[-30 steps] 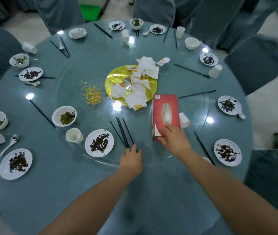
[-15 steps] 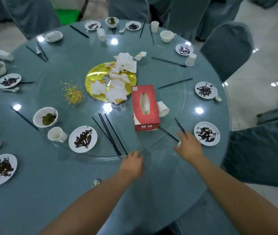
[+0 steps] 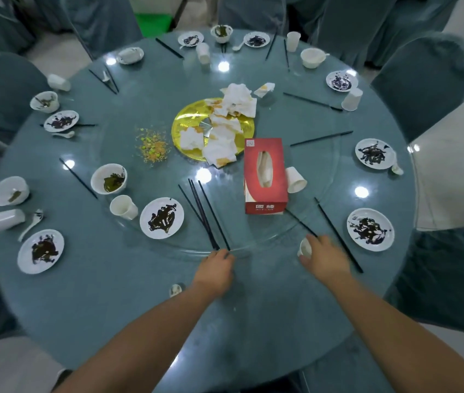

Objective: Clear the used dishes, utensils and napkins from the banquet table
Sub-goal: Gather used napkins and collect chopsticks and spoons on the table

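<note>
Small white cup (image 3: 305, 247), near the tissue box (image 3: 264, 177), is gripped by right hand (image 3: 325, 258); judged light, fragile, best held round its wall. Left hand (image 3: 216, 269) rests on chopsticks (image 3: 203, 214); grip cannot be told.

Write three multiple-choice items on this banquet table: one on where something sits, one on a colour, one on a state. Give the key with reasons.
1. Where do the used napkins lie?
A. on the gold platter
B. inside a bowl
C. on a chair

2. What colour is the tissue box?
A. green
B. red
C. white

3. How is the paper cup right of the tissue box?
A. upright
B. stacked in another cup
C. tipped on its side

Key: 1 A, the crumpled sheets lie mostly on the platter at the table's centre; 2 B, its top and sides are red; 3 C, its open mouth faces sideways, not up.
</note>
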Available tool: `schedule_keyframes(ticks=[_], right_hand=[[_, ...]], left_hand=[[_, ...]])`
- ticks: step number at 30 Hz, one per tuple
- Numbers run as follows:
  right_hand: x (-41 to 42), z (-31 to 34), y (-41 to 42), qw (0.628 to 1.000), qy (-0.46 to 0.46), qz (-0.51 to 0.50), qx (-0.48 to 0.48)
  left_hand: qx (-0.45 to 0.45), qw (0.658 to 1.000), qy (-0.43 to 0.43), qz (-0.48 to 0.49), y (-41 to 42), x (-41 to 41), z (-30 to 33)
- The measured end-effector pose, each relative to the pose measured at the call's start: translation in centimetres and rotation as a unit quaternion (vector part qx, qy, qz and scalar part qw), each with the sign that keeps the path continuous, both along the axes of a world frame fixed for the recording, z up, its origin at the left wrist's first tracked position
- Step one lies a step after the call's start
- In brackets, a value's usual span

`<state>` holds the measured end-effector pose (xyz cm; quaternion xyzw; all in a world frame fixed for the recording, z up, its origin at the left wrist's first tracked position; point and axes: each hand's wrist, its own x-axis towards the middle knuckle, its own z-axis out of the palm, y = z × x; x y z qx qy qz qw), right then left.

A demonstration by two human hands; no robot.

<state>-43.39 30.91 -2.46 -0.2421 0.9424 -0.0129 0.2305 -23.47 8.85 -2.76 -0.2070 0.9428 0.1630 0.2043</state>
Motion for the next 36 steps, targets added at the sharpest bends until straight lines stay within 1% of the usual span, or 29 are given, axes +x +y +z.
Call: schedule_keyframes(ticks=[5, 7, 9, 13, 18, 21, 24, 25, 30, 33, 36], right_hand=[[2.2, 1.8, -3.7, 0.996, 0.023, 0.059, -0.055], [3.0, 2.5, -5.3, 0.994, 0.027, 0.073, -0.073], [3.8, 3.0, -6.8, 0.992, 0.021, 0.085, -0.086], [4.9, 3.7, -9.3, 0.990, 0.012, 0.106, -0.089], [5.8, 4.5, -11.8, 0.986, 0.008, 0.114, -0.121], [6.5, 4.8, -13.7, 0.981, 0.008, 0.129, -0.147], [7.4, 4.9, -16.2, 0.973, 0.002, 0.154, -0.174], [7.8, 5.1, -17.2, 0.969, 0.000, 0.164, -0.183], [9.9, 6.0, -23.2, 0.951, -0.031, 0.219, -0.216], [11.2, 6.4, -27.2, 0.941, -0.062, 0.240, -0.232], [12.4, 6.8, -31.3, 0.933, -0.064, 0.268, -0.234]], left_hand=[[-0.004, 0.999, 0.006, 0.049, -2.8, 1.9, 0.6], [0.000, 0.996, -0.015, 0.087, -4.0, 2.9, 0.4], [0.005, 0.994, -0.047, 0.103, -4.9, 3.9, 0.0], [0.028, 0.994, -0.088, 0.058, -5.9, 4.7, -0.9], [0.046, 0.994, -0.092, 0.031, -5.9, 4.9, -1.4], [0.058, 0.995, -0.077, 0.011, -5.8, 5.2, -1.8], [0.070, 0.995, -0.055, -0.038, -6.1, 6.1, -1.9], [0.073, 0.996, -0.041, -0.036, -6.3, 6.5, -1.9], [0.053, 0.996, 0.049, 0.061, -8.9, 9.5, -1.8], [0.040, 0.992, 0.070, 0.101, -11.7, 11.8, -1.6], [0.025, 0.984, 0.082, 0.156, -14.3, 13.7, -1.5]])
